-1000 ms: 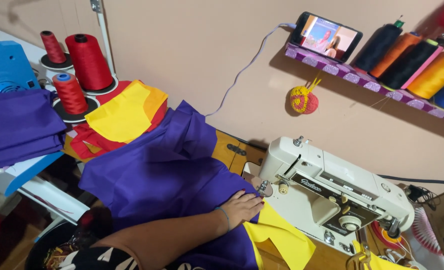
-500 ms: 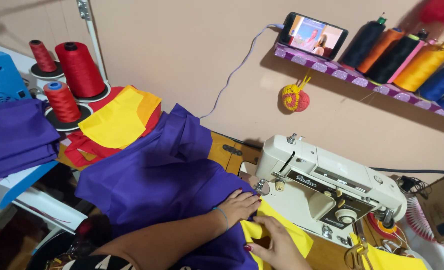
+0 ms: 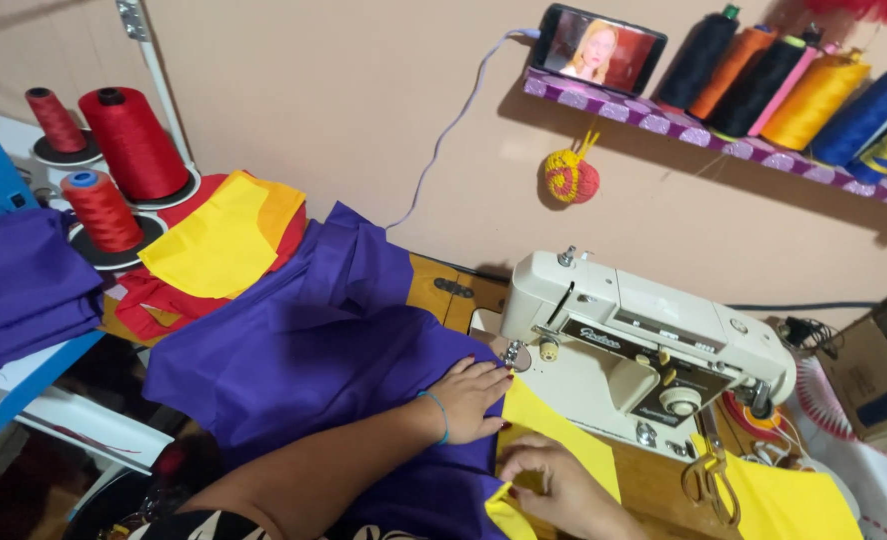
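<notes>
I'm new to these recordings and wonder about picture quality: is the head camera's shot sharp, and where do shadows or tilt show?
Head view: evenly lit and mostly sharp; the left hand on the purple fabric sheet is crisp. The patterned wall shelf casts a dark shadow on the wall below it. The whole frame is tilted, so the shelf slopes. The cream sewing machine shows no glare.

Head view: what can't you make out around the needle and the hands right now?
- Needle: hidden behind the sewing machine head and left hand.
- Right hand: fingertips tucked under the yellow fabric; wrist cut off by the bottom edge.
- Purple fabric: near end hidden by the left arm.
- Scissors: blades unclear, too small.
</notes>
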